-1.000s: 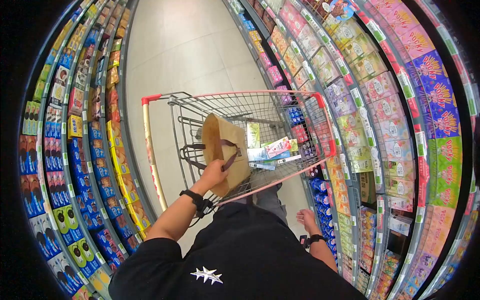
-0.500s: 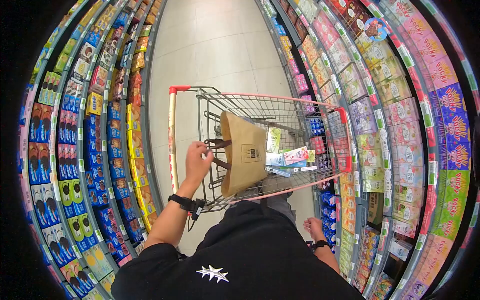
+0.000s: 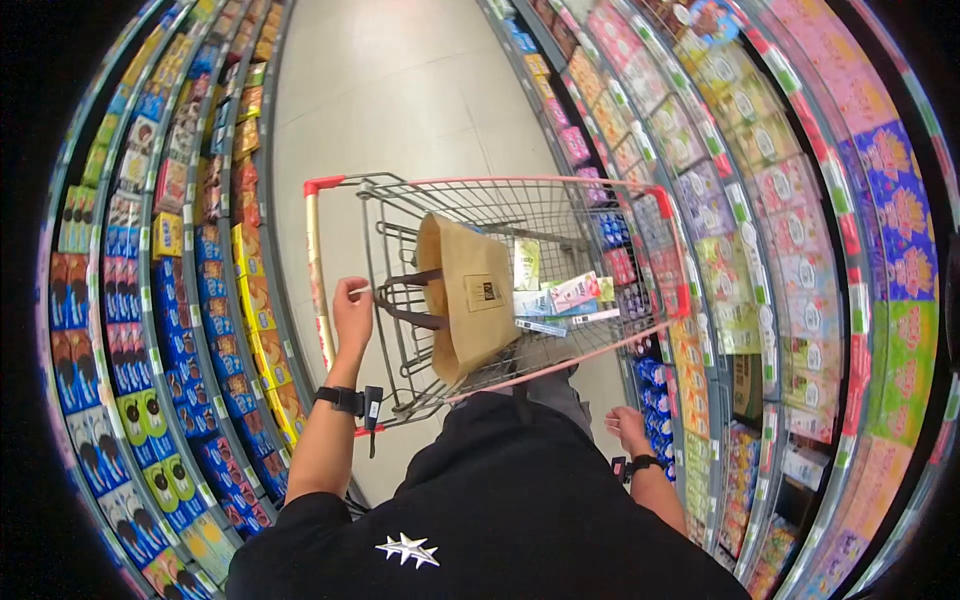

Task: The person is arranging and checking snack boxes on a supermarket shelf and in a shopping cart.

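My left hand (image 3: 352, 312) is raised beside the cart's handle bar (image 3: 313, 250), fingers loosely curled with a gap at the thumb. Nothing shows in it. Just to its right are the dark handles (image 3: 405, 308) of a brown paper bag (image 3: 470, 325), which stands upright in the shopping cart (image 3: 560, 182). Beyond the bag lie several small boxes: a green one (image 3: 526, 262), a pink and white one (image 3: 574, 292) and blue and white ones (image 3: 540, 325). My right hand (image 3: 627, 428) hangs low by the right shelf, fingers loosely bent and apart, holding nothing.
Shelves of blue, yellow and green snack packs (image 3: 262, 340) line the left side. On the right, shelves carry pastel boxes (image 3: 790, 200) and large coloured packs (image 3: 905, 340). The pale tiled floor (image 3: 400, 90) runs ahead between them.
My left hand has moved left, away from the bag's handles. The cart and shelves have shifted slightly left in view. My right hand stays low at the side.
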A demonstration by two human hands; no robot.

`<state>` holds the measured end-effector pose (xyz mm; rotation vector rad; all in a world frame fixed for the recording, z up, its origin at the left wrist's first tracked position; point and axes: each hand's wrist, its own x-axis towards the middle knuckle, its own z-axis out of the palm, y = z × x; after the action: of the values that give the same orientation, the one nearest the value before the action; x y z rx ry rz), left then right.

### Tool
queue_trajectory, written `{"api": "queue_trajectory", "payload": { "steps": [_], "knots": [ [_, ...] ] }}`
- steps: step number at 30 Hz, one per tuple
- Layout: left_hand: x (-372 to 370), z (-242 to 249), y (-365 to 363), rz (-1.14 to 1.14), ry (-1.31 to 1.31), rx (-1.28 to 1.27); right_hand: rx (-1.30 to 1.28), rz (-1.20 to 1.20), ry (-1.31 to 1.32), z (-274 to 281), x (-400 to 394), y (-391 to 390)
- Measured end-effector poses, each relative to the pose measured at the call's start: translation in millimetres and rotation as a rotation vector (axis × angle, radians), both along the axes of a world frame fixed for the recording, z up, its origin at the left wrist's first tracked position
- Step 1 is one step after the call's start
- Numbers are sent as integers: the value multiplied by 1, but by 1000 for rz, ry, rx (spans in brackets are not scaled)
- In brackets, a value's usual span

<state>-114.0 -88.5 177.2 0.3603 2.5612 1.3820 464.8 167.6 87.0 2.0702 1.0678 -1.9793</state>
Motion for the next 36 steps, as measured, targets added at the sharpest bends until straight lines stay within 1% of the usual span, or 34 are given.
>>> {"api": "queue_trajectory", "payload": {
  "steps": [2, 3, 5, 6, 8, 10, 12, 14, 15, 16, 18, 19, 21, 22, 24, 25, 26, 27, 28, 30, 32, 33, 35, 36],
  "knots": [
    [5, 24, 24, 4, 24, 53, -7, -31, -16, 1, 1, 0],
    [7, 28, 36, -16, 20, 54, 12, -32, -15, 2, 3, 0],
    [16, 34, 63, -92, 63, 127, 32, -53, -12, 2, 8, 1],
    [24, 32, 77, -169, 137, 170, 32, -65, -8, 2, 14, 2],
    [42, 34, 101, -278, 59, 155, 35, -94, 8, -1, 22, 3],
    [69, 39, 122, -390, 44, 149, 29, -107, -22, -4, 34, 4],
    [94, 42, 136, -484, -114, 134, 16, -139, -5, -4, 46, 6],
    [122, 37, 154, -559, -95, 151, 1, -173, 17, -6, 61, 10],
    [133, 34, 160, -602, -144, 101, -2, -188, 29, -9, 70, 10],
    [144, 27, 168, -624, -131, 97, -3, -204, 44, -12, 79, 12],
    [170, 13, 186, -751, -196, -8, 0, -229, 70, -14, 99, 17],
    [182, 3, 195, -769, -180, -11, 5, -231, 84, -15, 111, 22],
    [204, -15, 216, -959, -276, -129, -6, -263, 104, -24, 139, 21],
    [216, -16, 229, -972, -261, -132, -22, -272, 109, -26, 155, 20],
    [238, -17, 251, -1022, -332, -382, -33, -293, 101, -29, 182, 20],
    [243, -22, 260, -1038, -318, -479, -47, -298, 79, -31, 197, 22],
    [249, -27, 268, -1044, -302, -480, -42, -307, 91, -33, 210, 25],
    [251, -45, 271, -1070, -314, -495, -49, -336, 94, -36, 224, 27],
    [261, -46, 278, -1095, -333, -508, -57, -365, 90, -35, 240, 30],
    [271, -42, 291, -1137, -274, -520, -49, -378, 95, -34, 260, 35],
    [278, -38, 304, -1066, -296, -660, -61, -462, 22, -35, 270, 34],
    [277, -49, 307, -1071, -296, -659, -60, -466, 20, -34, 274, 35],
    [265, -82, 315, -1155, -172, -694, -34, -531, 53, -32, 275, 37],
    [263, -88, 319, -1161, -177, -694, -35, -535, 46, -32, 276, 35]
  ]
}}
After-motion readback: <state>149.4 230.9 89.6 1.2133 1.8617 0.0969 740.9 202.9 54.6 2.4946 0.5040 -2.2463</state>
